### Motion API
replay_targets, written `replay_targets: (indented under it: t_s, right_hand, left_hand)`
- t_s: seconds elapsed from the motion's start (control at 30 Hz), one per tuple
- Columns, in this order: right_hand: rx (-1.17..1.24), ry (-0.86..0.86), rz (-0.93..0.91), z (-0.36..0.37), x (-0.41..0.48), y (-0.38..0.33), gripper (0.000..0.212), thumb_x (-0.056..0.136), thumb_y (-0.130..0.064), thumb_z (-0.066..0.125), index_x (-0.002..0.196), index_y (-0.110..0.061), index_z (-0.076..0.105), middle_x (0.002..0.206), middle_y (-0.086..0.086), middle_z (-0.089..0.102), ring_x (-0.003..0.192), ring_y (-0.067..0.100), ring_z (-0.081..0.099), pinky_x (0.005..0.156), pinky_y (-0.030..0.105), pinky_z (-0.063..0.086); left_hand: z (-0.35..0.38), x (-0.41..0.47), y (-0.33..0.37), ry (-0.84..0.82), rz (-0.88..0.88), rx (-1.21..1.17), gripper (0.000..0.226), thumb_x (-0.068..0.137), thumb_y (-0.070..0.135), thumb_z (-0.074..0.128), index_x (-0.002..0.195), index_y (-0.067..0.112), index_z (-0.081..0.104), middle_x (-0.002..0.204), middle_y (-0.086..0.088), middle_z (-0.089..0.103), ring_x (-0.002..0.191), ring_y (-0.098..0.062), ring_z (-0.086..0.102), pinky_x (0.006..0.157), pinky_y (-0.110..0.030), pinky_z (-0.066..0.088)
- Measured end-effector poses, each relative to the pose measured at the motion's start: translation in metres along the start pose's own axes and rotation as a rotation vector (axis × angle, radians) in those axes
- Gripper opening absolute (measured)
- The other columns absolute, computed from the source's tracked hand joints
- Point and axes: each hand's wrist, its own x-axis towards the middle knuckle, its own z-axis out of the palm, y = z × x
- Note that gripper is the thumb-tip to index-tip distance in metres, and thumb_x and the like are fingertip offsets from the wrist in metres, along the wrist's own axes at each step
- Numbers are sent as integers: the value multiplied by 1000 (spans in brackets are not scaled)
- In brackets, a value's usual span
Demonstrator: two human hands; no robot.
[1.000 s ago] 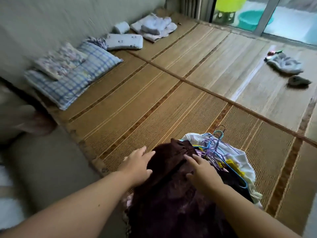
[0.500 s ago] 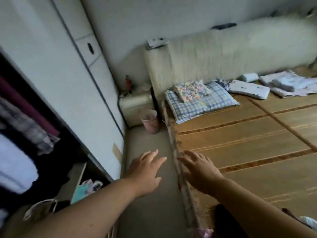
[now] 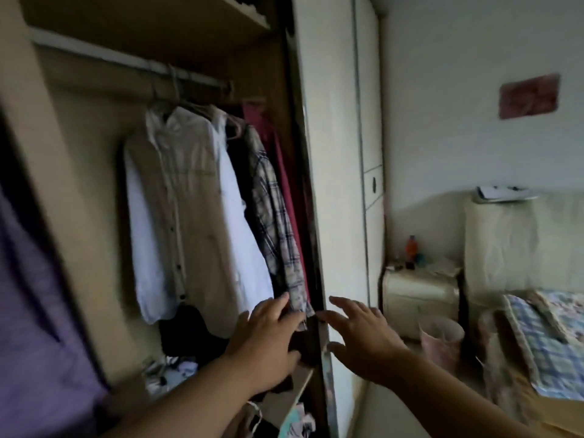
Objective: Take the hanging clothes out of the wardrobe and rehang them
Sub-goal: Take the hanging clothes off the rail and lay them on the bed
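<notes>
The open wardrobe holds several garments on a rail [image 3: 126,63]: a beige shirt [image 3: 192,197], a white shirt [image 3: 243,222], a plaid shirt [image 3: 275,216] and a dark red garment [image 3: 278,147] at the right end. My left hand [image 3: 268,336] is stretched out with fingers apart, its fingertips close to the plaid shirt's hem. My right hand [image 3: 357,330] is spread open in front of the white sliding door's edge [image 3: 319,279]. Neither hand holds anything.
A purple garment [image 3: 34,311] fills the left foreground. Loose items lie on the wardrobe floor [image 3: 170,371]. To the right stand a nightstand [image 3: 420,289] with a bottle [image 3: 411,248], a pink bin [image 3: 441,339], and the bed with a checked pillow [image 3: 543,336].
My view swung left from the clothes pile on the bed to the wardrobe. Both hands left the pile and now reach empty toward the hanging clothes.
</notes>
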Motion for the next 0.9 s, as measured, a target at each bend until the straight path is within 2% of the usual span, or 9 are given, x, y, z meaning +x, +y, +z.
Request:
replay_targets:
  t_s: [0.17,0.27,0.4,0.5,0.7,0.8,0.9]
  right_hand:
    - [-11,139,-145,-42,70,-46,60,90,-44,50,144,-43,23,156,-5,14,142,18,18,113,38,21]
    - [7,244,-218,-68,105,-65,60,90,-46,51,143,-43,24,156,-5,16,142,19,20,113,40,23]
    - [80,361,-313,-103,158,-82,61,89,-45,54,144,-40,27,155,-2,21,140,21,25,111,41,28]
    - [162,437,-384,-129,201,-89,60,87,-41,58,142,-34,34,151,2,30,137,23,33,109,36,34]
    - [340,458,-447,-173,288,-95,62,88,-37,61,143,-31,34,148,5,34,133,25,36,106,37,36]
    - [407,436,-468,-187,327,-93,62,89,-36,60,144,-28,33,149,8,33,136,26,31,106,34,33]
    - [425,419,-486,-195,361,-93,63,89,-35,59,145,-21,33,148,10,36,135,27,34,105,33,33]
  left_hand:
    - [-56,7,-44,157,-141,68,62,86,46,52,142,38,28,159,1,3,144,-22,11,114,-40,22]
    - [-89,9,-59,238,-215,108,62,86,47,50,143,39,25,159,4,2,143,-21,11,114,-39,19]
    - [-141,10,-74,343,-284,203,64,88,51,48,144,41,20,159,8,-3,144,-23,6,115,-44,17]
    - [-176,10,-83,423,-329,300,67,86,54,49,144,42,18,158,10,-5,144,-22,4,115,-47,18]
    - [-216,15,-92,534,-418,490,66,84,56,49,143,42,21,159,5,2,144,-21,6,114,-43,17]
    - [-234,23,-90,558,-477,607,61,80,53,51,138,39,38,156,-3,22,141,-27,23,110,-46,26]
    - [-251,28,-94,575,-551,790,56,68,49,56,120,29,59,139,-14,50,125,-36,49,96,-54,41]
